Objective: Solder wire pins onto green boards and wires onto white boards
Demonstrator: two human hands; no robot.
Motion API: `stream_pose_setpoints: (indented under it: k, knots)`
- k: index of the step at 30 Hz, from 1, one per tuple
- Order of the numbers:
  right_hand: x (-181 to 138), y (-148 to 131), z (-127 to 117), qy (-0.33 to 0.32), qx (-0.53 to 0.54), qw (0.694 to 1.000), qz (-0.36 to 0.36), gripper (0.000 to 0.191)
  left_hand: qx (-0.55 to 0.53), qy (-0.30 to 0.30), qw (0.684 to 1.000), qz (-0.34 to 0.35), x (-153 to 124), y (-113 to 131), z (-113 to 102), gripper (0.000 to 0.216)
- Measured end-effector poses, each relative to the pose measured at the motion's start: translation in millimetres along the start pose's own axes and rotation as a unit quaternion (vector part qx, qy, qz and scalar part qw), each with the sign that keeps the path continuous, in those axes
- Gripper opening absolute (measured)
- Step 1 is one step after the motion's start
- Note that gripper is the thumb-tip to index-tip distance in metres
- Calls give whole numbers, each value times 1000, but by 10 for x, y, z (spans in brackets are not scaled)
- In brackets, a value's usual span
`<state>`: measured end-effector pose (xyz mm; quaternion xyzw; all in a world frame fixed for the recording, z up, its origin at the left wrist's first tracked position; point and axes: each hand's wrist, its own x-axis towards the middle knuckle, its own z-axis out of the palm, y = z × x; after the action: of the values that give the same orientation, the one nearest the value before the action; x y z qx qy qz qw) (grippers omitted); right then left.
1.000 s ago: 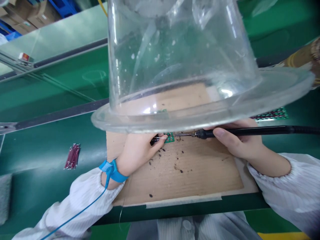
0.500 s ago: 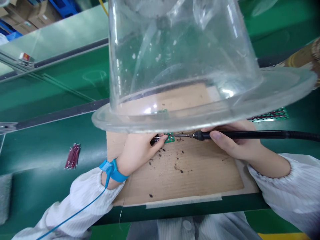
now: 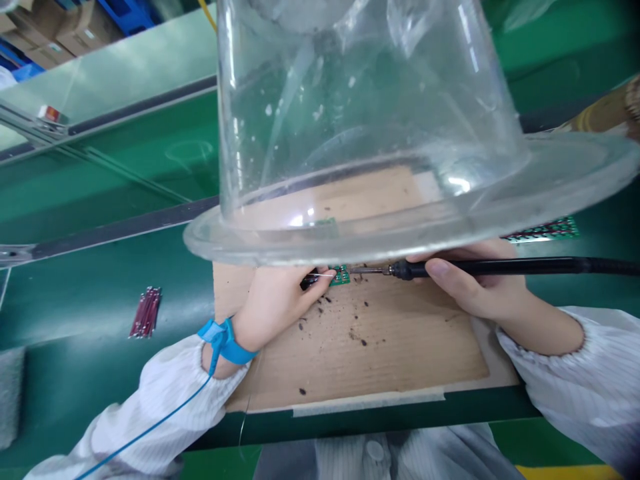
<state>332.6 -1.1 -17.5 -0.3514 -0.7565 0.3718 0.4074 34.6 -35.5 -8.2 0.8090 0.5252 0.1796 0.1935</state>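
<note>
My left hand (image 3: 280, 300) rests on a cardboard sheet (image 3: 380, 347), its fingers pinched on a thin solder wire (image 3: 320, 275) that points at a small green circuit board (image 3: 341, 275). A blue wrist strap (image 3: 223, 340) with a cord circles that wrist. My right hand (image 3: 475, 283) is closed around a black soldering iron (image 3: 500, 268) held level, its metal tip touching the board from the right. A large clear plastic hood (image 3: 380, 153) hangs just above and hides the top of both hands.
A bundle of dark red pins (image 3: 145, 311) lies on the green bench to the left. A strip of green circuit boards (image 3: 545, 230) lies at the right under the hood's rim. Burn marks dot the cardboard. A metal rail (image 3: 100, 233) crosses the bench behind.
Almost nothing has moved. The soldering iron and my right hand have shifted slightly along the iron's length, with the tip staying at the board.
</note>
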Motion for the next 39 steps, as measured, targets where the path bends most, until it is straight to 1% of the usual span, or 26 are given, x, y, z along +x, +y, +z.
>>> stream_pose_setpoints:
  k: [4, 12, 15, 20, 25, 28, 31, 34, 39]
  knots:
    - [-7, 4, 12, 21, 14, 999, 19, 8, -6, -1, 1000, -2, 4, 5, -4, 11]
    - [-3, -14, 13, 3, 0, 999, 35, 8, -5, -4, 1000, -9, 11, 2, 6, 10]
    - [-10, -1, 19, -7, -10, 999, 31, 8, -5, -4, 1000, -14, 15, 14, 4, 11]
    - [-8, 3, 24, -17, -12, 999, 27, 6, -11, 11, 999, -29, 14, 43, 7, 14]
    - [-3, -18, 17, -17, -20, 999, 48, 10, -10, 19, 999, -28, 18, 49, 24, 16]
    - [-7, -32, 15, 4, -4, 999, 41, 7, -10, 22, 999, -24, 23, 43, 29, 15]
    - [-2, -64, 24, 51, 51, 996, 56, 4, -15, 19, 999, -24, 24, 38, 25, 14]
    - [19, -88, 41, 105, 88, 987, 84, 9, -21, 18, 999, -23, 19, 31, 18, 13]
    - [86, -76, 65, 152, 116, 976, 100, 11, -33, 28, 999, -10, 5, 14, 44, 11]
